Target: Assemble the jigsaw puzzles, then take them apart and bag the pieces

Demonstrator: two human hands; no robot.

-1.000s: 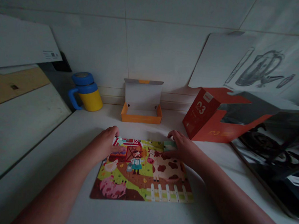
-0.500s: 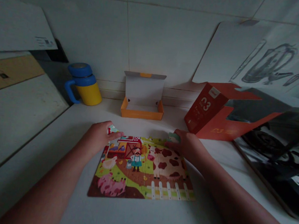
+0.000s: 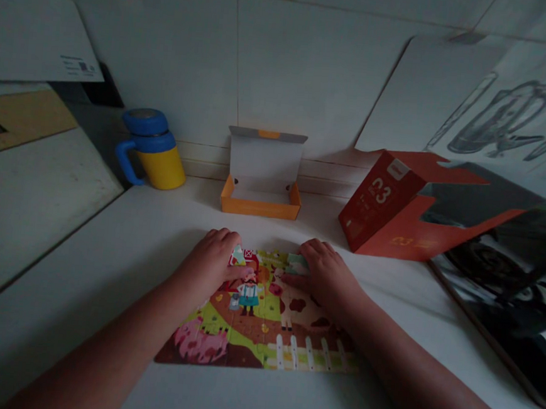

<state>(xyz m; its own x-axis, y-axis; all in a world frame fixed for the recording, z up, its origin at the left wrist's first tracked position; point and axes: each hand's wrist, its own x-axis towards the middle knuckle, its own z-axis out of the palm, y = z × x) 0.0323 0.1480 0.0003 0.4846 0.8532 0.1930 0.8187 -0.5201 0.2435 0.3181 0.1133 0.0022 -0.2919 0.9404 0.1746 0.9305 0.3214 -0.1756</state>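
Note:
A farm jigsaw puzzle (image 3: 247,328) with a cow, a pig and a farmer lies flat on the white counter. My left hand (image 3: 216,255) is over its upper left part, thumb and fingers closed on a puzzle piece (image 3: 237,254) with pale blue and red on it. Over the upper right part, my right hand (image 3: 322,271) grips a pale teal puzzle piece (image 3: 297,264) between thumb and fingers. Both pieces are partly hidden by the hands. Whether they touch the puzzle below, I cannot tell.
Behind the puzzle stands an orange box (image 3: 260,208) with its lid up. A blue and yellow mug (image 3: 163,164) is at the back left. On the right, an open red box (image 3: 394,220) leans beside a black stove (image 3: 502,298).
Both hands have moved inward with their pieces, closer together over the puzzle's upper part. They now cover more of the barn, the hen and the cow.

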